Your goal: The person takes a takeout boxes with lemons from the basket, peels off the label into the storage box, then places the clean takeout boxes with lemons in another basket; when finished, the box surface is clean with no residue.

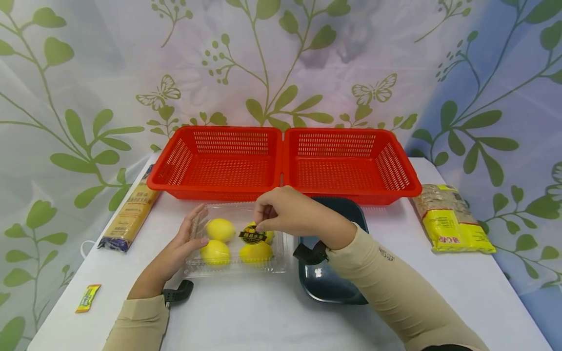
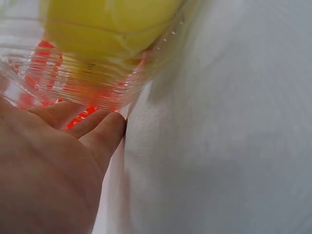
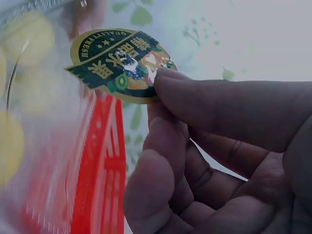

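Note:
A clear plastic clamshell box (image 1: 239, 269) with several yellow lemons (image 1: 221, 229) inside sits on the white table. Over its right part my right hand (image 1: 298, 212) pinches a dark green and gold sticker (image 3: 122, 66) between thumb and forefinger; its printed face, with fruit pictures, shows in the right wrist view. At the box's left side is my left hand (image 1: 179, 248), thumb over the lid's edge and straight fingers along the side. The left wrist view has those fingers right at the ribbed plastic wall.
Two red baskets (image 1: 283, 161) stand side by side behind the box. A dark blue tray (image 1: 329, 287) lies under my right forearm. A pasta packet (image 1: 131, 214) is at left, with a small yellow wrapper (image 1: 88, 298) nearer me; a yellow-and-clear bag (image 1: 452, 219) lies at right.

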Available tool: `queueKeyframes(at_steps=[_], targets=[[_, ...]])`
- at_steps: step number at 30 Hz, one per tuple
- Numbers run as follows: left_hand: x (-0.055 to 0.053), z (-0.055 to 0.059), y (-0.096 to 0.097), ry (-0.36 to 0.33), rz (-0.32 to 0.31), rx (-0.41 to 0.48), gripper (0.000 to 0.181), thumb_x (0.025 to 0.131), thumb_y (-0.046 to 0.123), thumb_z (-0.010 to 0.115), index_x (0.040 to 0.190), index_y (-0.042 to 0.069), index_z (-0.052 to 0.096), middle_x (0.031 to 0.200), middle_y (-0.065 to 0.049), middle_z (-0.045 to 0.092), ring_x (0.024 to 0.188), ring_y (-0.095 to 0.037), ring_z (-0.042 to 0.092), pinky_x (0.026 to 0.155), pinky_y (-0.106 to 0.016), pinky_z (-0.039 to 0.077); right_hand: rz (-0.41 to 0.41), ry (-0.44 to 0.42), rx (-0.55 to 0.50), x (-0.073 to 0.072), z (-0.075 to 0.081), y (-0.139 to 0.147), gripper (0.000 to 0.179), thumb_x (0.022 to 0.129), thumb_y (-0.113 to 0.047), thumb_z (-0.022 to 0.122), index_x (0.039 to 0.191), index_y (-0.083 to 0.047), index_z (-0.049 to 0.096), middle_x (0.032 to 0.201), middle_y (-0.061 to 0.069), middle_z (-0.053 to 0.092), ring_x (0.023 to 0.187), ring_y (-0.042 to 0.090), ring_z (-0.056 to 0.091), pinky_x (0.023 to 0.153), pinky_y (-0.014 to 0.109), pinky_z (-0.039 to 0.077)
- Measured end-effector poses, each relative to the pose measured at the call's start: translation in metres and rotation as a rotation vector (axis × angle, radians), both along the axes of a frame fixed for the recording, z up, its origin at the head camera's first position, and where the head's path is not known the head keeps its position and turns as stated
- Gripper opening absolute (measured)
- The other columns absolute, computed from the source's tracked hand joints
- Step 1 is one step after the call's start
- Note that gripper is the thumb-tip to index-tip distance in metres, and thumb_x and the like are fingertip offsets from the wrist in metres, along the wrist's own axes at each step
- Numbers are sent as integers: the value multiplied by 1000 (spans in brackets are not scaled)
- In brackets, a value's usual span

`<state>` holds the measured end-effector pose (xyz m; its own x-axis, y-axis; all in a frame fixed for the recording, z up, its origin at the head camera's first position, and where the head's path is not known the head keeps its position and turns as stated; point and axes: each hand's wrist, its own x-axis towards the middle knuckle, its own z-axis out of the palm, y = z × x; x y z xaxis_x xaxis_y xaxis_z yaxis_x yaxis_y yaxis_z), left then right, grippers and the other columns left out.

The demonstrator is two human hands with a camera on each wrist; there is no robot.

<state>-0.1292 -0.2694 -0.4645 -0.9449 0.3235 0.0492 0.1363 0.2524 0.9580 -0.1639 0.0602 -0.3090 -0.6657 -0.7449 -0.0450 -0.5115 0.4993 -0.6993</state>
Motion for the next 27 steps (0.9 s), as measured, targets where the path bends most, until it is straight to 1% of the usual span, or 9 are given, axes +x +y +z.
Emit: queueKeyframes(at_steps=[5, 9, 15, 18, 22, 27], targets=[[1, 0, 2, -6, 0, -4, 82, 103, 13, 57, 170, 30, 11, 174, -11, 8, 158, -39, -1, 113, -80, -3, -24, -44, -97, -3, -3, 42, 11, 95, -12, 81, 93, -15, 71, 86, -3, 69, 79, 21, 64, 73, 34, 58], [1, 1, 1, -5, -2, -9, 81, 103, 13, 57, 169, 31, 12, 174, -11, 9, 158, -37, -3, 113, -79, -4, -20, -59, -144, -5, -7, 74, 9, 95, -12, 80, 94, -13, 71, 86, 0, 69, 78, 22, 63, 72, 35, 58], [1, 3, -1, -4, -12, 0, 81, 104, 12, 56, 170, 29, 12, 174, -11, 8, 158, -36, -5, 114, -78, -5, -67, -83, -105, -8, -18, 110, 8, 95, -12, 80, 95, -14, 72, 86, 2, 70, 78, 24, 64, 73, 35, 59], [0, 2, -1, -13, -13, 3, 81, 104, 12, 56, 169, 32, 12, 174, -9, 9, 159, -34, -3, 115, -77, -4, -86, -89, -96, -9, -28, 122, 8, 95, -12, 80, 95, -12, 72, 85, 1, 69, 78, 24, 63, 74, 35, 59], [-1, 1, -1, -20, -15, 7, 81, 105, 11, 55, 169, 33, 12, 174, -8, 9, 159, -33, -2, 116, -75, -4, -113, -90, -75, -13, -39, 132, 7, 95, -9, 79, 94, -11, 73, 85, 2, 70, 78, 24, 63, 75, 35, 59], [-2, -1, -1, -17, -15, 12, 81, 104, 11, 55, 169, 31, 12, 174, -10, 8, 158, -36, -3, 115, -76, -4, -150, -78, -21, -19, -51, 138, 8, 94, -7, 80, 94, -11, 73, 85, 1, 70, 78, 23, 64, 77, 38, 60]])
